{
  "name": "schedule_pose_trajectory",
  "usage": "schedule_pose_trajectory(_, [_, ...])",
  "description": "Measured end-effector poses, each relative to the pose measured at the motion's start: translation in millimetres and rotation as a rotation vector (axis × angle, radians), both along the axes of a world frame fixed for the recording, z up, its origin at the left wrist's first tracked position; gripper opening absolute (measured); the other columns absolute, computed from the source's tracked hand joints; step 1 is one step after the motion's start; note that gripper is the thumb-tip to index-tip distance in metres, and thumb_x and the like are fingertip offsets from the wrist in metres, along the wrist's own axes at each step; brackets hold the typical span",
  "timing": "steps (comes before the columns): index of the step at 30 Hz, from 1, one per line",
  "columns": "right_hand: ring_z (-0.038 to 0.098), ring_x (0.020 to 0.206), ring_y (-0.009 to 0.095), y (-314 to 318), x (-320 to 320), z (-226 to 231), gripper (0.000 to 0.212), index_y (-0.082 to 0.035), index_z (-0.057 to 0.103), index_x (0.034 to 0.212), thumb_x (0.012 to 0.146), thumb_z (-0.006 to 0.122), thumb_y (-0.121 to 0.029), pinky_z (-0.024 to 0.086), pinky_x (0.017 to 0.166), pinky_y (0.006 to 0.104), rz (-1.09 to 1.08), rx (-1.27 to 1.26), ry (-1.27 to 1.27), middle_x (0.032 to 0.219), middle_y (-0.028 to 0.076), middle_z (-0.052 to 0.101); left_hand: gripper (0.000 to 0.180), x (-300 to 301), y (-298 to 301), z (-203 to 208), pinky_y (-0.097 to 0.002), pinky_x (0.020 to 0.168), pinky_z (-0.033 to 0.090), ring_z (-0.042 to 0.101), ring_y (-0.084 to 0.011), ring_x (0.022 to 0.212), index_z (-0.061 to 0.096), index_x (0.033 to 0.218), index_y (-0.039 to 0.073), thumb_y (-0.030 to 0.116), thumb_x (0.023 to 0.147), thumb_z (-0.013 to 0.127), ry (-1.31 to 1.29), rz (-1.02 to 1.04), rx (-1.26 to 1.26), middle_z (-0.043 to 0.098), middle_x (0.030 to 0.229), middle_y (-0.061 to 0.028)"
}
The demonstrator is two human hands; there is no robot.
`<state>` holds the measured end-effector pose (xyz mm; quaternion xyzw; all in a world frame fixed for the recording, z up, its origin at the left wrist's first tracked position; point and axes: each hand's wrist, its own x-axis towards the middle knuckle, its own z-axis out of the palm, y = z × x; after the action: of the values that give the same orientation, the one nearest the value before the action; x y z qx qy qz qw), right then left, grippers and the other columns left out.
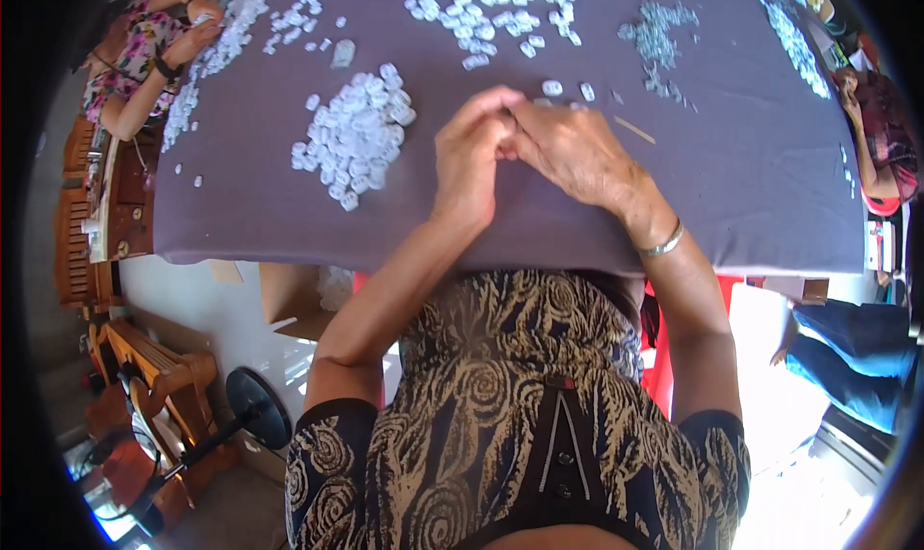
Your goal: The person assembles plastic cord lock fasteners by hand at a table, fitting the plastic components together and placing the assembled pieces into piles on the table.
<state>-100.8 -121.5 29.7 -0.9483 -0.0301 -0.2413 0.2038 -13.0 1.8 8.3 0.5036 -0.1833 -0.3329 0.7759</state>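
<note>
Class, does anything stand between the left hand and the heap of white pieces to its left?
Nothing visible stands in the way: only the purple-grey tablecloth shows between the left hand and the heap of white pieces.

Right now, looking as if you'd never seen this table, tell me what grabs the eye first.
The left hand and right hand meet near the picture's middle, over the purple-grey cloth; whatever they may hold is hidden. To their left sits a dense heap of small white pieces, with a wider scatter of similar pieces at the top. The swirl-patterned black-and-tan garment fills the lower middle.
</note>
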Motion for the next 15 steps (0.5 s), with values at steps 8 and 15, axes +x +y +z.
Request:
schedule_pose_trajectory(8, [0.051,0.053,0.011,-9.4,0.6,6.0,0.029,-0.006,0.054,0.086,0.073,0.078,-0.018,0.045,0.050,0.0276,-0.072,0.317,-0.082,0.065,0.003,0.056,0.019,-1.5,0.9,13.7,-0.0218,0.061,0.045,0.056,-0.0072,0.072,0.066,0.103,0.004,0.000,0.086,0.059,-0.053,0.036,-0.131,0.063,0.082,-0.0023])
schedule_pose_trajectory(15, [0.041,0.056,0.001,-8.4,-5.6,11.8,0.012,-0.006,0.060,0.090,0.090,0.059,-0.017,0.032,0.045,0.0189,-0.021,0.798,0.092,0.069,-0.005,0.052,0.013,-6.3,3.4,16.1,-0.0224,0.060,0.046,0.057,-0.0076,0.071,0.067,0.099,0.004,0.003,0.087,0.063,-0.181,0.106,-0.136,0.064,0.085,-0.0029])
